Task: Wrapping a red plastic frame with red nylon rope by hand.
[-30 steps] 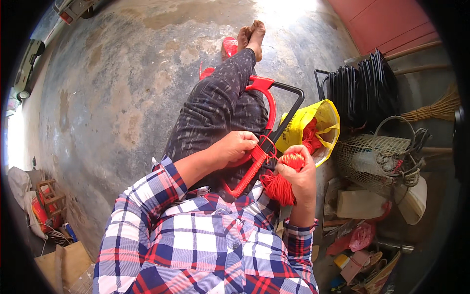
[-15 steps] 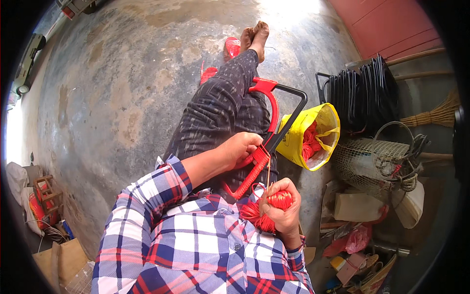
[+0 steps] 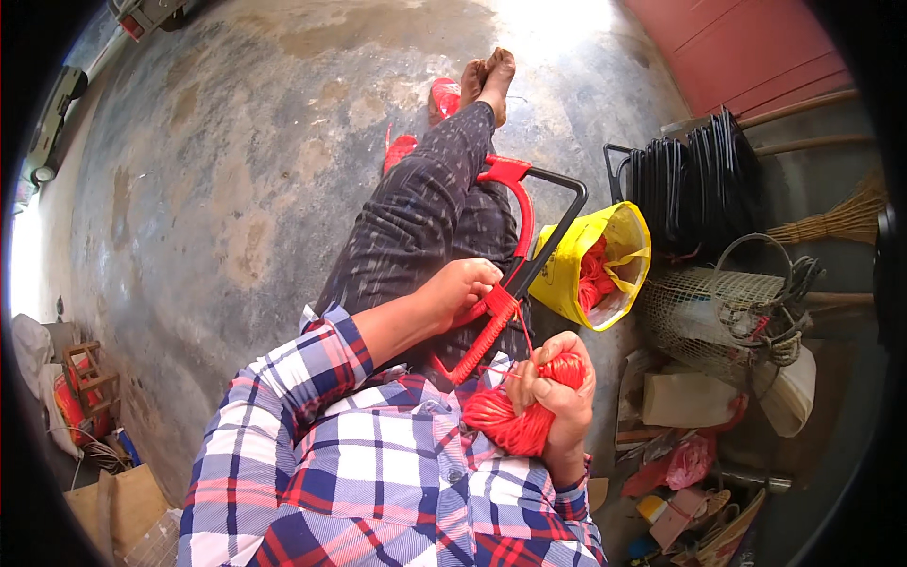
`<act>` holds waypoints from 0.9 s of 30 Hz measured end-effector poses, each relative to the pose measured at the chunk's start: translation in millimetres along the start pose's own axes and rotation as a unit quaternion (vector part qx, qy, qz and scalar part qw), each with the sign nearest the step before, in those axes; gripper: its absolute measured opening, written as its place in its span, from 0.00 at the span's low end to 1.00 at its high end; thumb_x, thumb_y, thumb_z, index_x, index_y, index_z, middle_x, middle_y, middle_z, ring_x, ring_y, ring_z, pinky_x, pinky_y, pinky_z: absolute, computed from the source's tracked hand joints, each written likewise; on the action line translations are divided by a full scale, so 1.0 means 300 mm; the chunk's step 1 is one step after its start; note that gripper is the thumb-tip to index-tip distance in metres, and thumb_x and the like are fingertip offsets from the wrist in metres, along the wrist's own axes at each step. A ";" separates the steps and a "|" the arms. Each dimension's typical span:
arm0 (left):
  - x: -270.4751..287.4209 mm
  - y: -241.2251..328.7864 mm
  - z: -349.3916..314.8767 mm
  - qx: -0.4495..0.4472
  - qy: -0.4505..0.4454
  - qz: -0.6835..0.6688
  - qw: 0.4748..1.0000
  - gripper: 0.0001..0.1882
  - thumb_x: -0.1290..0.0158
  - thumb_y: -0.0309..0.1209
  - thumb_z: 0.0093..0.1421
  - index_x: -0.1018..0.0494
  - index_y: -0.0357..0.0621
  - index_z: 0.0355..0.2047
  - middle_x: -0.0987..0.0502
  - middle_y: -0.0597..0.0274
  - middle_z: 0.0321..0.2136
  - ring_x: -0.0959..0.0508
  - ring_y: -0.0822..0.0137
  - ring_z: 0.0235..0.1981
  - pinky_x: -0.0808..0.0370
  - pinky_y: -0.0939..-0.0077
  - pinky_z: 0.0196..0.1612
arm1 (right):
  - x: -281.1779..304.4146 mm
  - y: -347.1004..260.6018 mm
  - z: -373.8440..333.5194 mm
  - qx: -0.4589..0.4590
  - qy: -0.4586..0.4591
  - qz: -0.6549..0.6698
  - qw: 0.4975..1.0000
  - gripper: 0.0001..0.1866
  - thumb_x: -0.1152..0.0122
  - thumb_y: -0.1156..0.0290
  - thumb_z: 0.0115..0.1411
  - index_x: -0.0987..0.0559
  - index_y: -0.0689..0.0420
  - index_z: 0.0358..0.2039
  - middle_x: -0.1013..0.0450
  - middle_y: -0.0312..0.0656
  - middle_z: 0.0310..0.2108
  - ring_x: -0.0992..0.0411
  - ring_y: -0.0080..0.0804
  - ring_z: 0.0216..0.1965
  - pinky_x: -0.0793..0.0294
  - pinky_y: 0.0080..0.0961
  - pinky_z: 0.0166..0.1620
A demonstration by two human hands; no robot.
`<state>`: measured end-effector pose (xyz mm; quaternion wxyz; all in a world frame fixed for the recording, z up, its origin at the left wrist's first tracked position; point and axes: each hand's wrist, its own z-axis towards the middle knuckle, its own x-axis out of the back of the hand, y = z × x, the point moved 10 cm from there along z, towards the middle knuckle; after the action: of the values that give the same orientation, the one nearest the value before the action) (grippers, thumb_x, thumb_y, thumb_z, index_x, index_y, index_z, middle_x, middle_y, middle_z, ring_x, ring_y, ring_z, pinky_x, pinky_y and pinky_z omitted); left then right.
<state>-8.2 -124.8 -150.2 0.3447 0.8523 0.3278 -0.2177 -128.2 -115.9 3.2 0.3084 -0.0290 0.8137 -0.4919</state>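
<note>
Grey floor (image 3: pixel 236 170); left hand (image 3: pixel 461 288) curls fingers on frame (image 3: pixel 484 345), right hand's (image 3: pixel 569 395) fingers clasp cord (image 3: pixel 510 423)

Both hands work red cord (image 3: pixel 510 423) at a red and black frame (image 3: pixel 490 338).
The frame lies tilted over the crossed legs (image 3: pixel 408 203); the left hand (image 3: pixel 465 286) is closed on its red-wrapped part, and the right hand (image 3: pixel 559 392) clasps the cord bundle near the plaid shirt (image 3: pixel 378 454), a taut strand running between bundle and frame. Just beside, on the right, an open yellow bag (image 3: pixel 564 281) holds more red cord. Beyond it stand black frames (image 3: pixel 726 180), with a broom (image 3: pixel 831 219) and a mesh basket (image 3: pixel 694 300) nearby. Red shoes (image 3: pixel 444 95) lie near the bare feet (image 3: pixel 496 83) on the stained floor (image 3: pixel 236 170).
</note>
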 end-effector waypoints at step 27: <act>-0.009 0.284 0.031 -0.285 0.119 0.495 0.812 0.21 0.56 0.46 0.70 0.28 0.38 0.38 0.23 0.64 0.27 0.25 0.76 0.27 0.25 0.79 0.32 | 0.080 0.058 0.414 0.127 -0.031 -0.341 0.931 0.25 0.42 0.84 0.53 0.27 0.60 0.53 0.27 0.41 0.43 0.26 0.34 0.48 0.26 0.32 0.49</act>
<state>48.9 -179.4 -117.0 0.5920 0.7818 -0.0526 0.1885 -77.4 -212.6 -62.9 0.1485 -0.2803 0.6759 -0.6653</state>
